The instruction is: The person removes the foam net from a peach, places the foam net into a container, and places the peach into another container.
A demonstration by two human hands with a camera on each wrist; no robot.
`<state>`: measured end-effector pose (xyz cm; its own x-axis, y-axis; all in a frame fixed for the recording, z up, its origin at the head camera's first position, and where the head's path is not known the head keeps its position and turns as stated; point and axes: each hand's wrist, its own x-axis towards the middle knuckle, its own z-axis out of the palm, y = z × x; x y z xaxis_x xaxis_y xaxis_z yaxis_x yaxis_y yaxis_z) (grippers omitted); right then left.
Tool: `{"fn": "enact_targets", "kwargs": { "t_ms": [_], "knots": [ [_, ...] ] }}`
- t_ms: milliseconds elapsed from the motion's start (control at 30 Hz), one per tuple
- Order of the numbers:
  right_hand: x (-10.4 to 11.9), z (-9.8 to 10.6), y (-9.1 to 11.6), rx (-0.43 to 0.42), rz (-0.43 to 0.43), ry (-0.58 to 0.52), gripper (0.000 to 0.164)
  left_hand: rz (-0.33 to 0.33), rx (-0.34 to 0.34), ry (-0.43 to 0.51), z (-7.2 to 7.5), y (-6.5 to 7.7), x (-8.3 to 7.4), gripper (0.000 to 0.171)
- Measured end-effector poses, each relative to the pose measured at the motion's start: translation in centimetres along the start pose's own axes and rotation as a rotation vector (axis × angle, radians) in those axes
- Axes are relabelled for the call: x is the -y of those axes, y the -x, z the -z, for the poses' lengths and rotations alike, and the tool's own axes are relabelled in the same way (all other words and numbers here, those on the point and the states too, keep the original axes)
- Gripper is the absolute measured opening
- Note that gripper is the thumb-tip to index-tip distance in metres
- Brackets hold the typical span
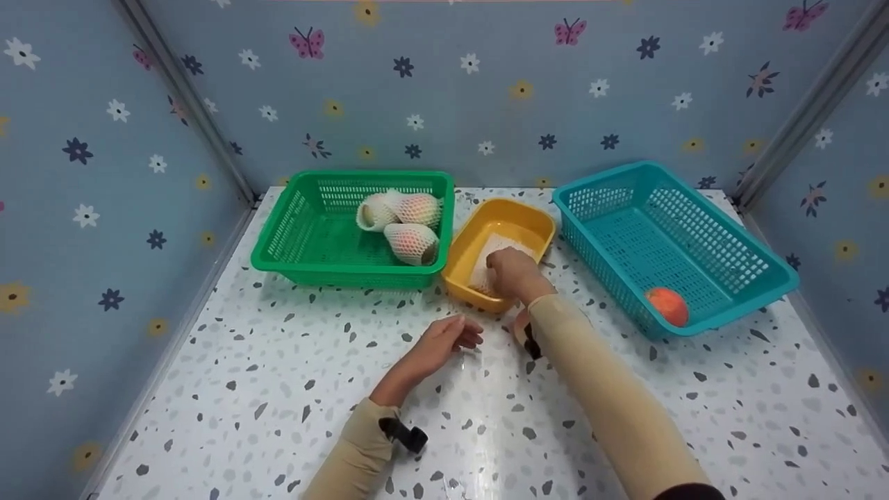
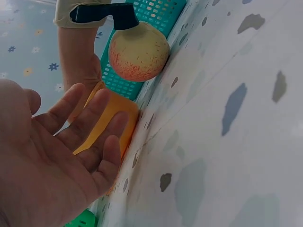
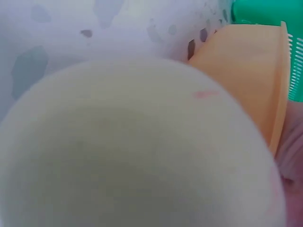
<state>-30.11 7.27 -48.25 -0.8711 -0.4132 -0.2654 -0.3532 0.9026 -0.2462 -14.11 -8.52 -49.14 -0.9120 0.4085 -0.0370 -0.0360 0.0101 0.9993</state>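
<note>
My right hand (image 1: 515,272) reaches into a yellow bin (image 1: 458,260), its fingers curled at the white foam nets (image 1: 505,243) inside and pinching one. The fingertips are hidden beneath the hand. Below the right wrist, a peach (image 1: 521,326) sits on the table, partly covered by the sleeve and camera; it shows whole in the left wrist view as a yellow and red peach (image 2: 139,53) and fills much of the right wrist view. My left hand (image 1: 442,342) is held near the bin's front, palm inward, fingers loosely bent with nothing in them.
A green basket (image 1: 354,278) on the left holds several foam-wrapped fruits (image 1: 413,242). On the right, a blue basket (image 1: 611,271) stands at an angle with one bare peach (image 1: 668,306) in its near corner. Flowered panels (image 1: 444,90) enclose the speckled table (image 1: 278,403).
</note>
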Motion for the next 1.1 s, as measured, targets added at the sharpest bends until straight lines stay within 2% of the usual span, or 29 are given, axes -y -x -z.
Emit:
{"fn": "enact_targets", "kwargs": {
  "t_ms": [67, 167, 300, 400, 633, 800, 933, 1100],
  "knots": [
    [0.2, 0.4, 0.1, -0.003, -0.014, -0.038, 0.034, 0.0, 0.0, -0.002, 0.1, 0.0, 0.1, 0.041],
    [0.8, 1.0, 0.4, -0.042, 0.009, -0.026, 0.033, 0.012, 0.013, -0.005, 0.3, 0.1, 0.1, 0.041],
    [1.8, 2.1, 1.2, -0.154, 0.091, 0.042, 0.029, 0.022, 0.012, -0.018, 0.4, 0.2, 0.1, 0.041],
    [2.3, 3.2, 2.4, -0.243, 0.145, 0.043, 0.027, 0.017, 0.012, -0.031, 0.3, 0.2, 0.1, 0.042],
    [2.3, 5.8, 6.7, -0.491, 0.368, 0.006, 0.012, 0.035, 0.026, -0.055, 0.0, 0.0, -0.3, 0.04],
    [1.9, 6.8, 10.2, -0.682, 0.512, -0.033, 0.004, 0.045, 0.026, -0.058, 0.2, 0.1, -0.3, 0.037],
    [1.2, 6.7, 12.8, -0.764, 0.585, -0.039, 0.005, 0.037, 0.039, -0.069, 0.4, 0.3, -0.1, 0.034],
    [-0.1, 5.9, 15.2, -0.79, 0.602, -0.022, 0.007, 0.0, 0.073, -0.07, 0.5, 0.3, -0.1, 0.032]
  ]
}}
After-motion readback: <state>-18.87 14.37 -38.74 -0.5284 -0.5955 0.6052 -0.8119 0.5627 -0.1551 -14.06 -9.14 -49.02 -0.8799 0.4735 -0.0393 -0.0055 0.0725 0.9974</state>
